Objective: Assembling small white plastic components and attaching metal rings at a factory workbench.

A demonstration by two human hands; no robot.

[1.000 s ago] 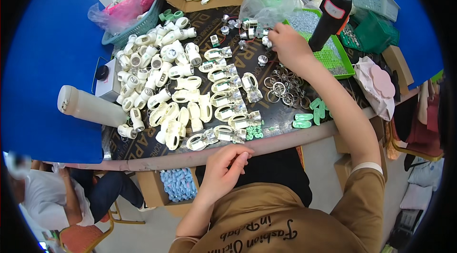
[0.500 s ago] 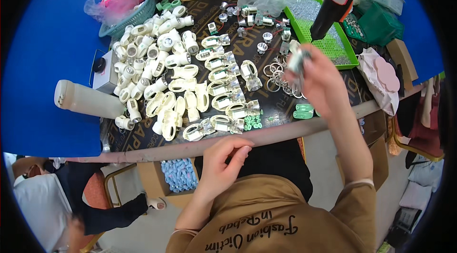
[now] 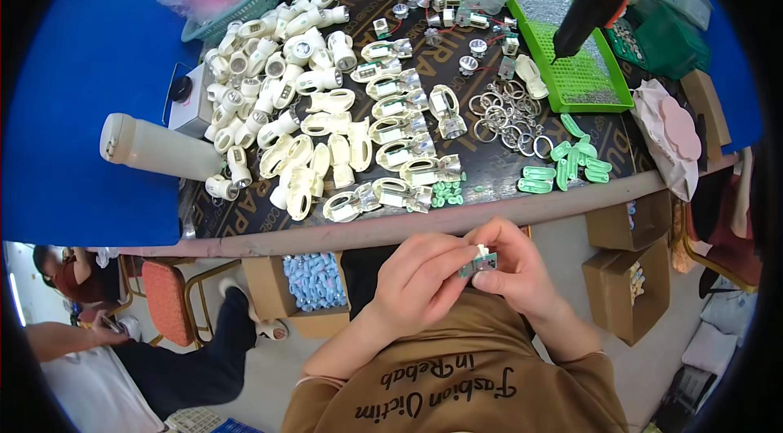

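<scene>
Close in front of my chest, just off the table's near edge, my left hand (image 3: 420, 280) and my right hand (image 3: 522, 270) meet around a small green circuit board (image 3: 481, 264) with a white part on it. Both hands pinch it with closed fingers, which cover much of it. Nearest on the table are small green rings (image 3: 449, 191) and cream flashlight shells (image 3: 401, 195) fitted with silvery reflectors. Towards the right lie metal key rings (image 3: 510, 119) with chains and green plastic strips (image 3: 574, 162).
A black electric screwdriver (image 3: 594, 1) hangs over a green tray (image 3: 617, 96) of small screws. Assembled cream flashlights (image 3: 277, 74) are heaped on the left, by a white bottle (image 3: 159, 145). Cardboard boxes (image 3: 608, 278) stand below the table. A person (image 3: 90, 376) is at the lower left.
My right hand has come back from above the key rings to my left hand, bringing the circuit board. My left hand has left the table edge and now grips it too.
</scene>
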